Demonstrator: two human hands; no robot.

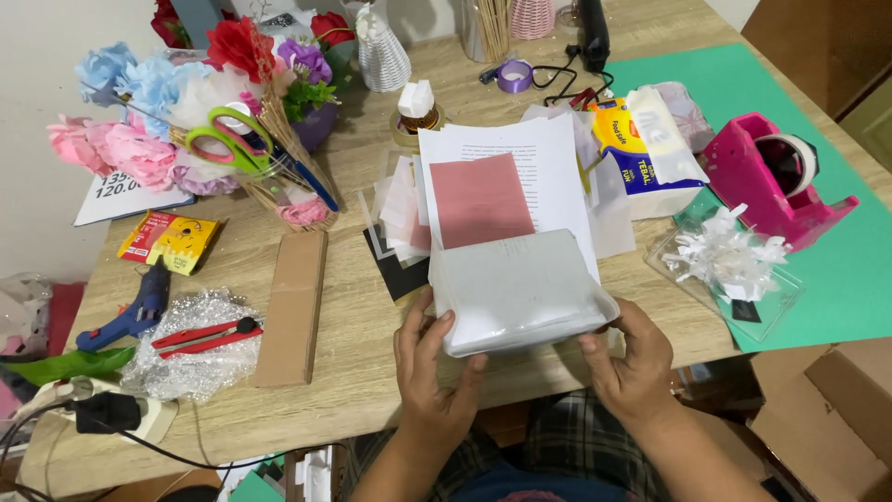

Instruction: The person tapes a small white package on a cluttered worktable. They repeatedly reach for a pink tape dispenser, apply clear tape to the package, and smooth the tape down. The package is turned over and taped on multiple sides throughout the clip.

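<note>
Hands hold a grey box (517, 288) at the near edge of the wooden table (353, 372). The left hand (432, 372) and right hand (632, 358) grasp its front corners with bent fingers. Its long axis runs left to right, front slightly raised.

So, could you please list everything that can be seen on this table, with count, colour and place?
pack: 1, grey-white, front edge, in both hands
pink sheet: 1, on white papers behind pack
tape dispenser: 1, pink, right, on green mat
mat: 1, green, right side
white bow: 1, in clear tray, right
tissue pack: 1, yellow-blue, centre right
scissors: 1, green handles, in basket, left
paper flowers: several, pink, blue, red, far left
cardboard strip: 1, brown, left of centre
glue gun: 1, blue, left edge
cutter: 1, red, on bubble wrap
left hand: grip on pack
right hand: grip on pack
</note>
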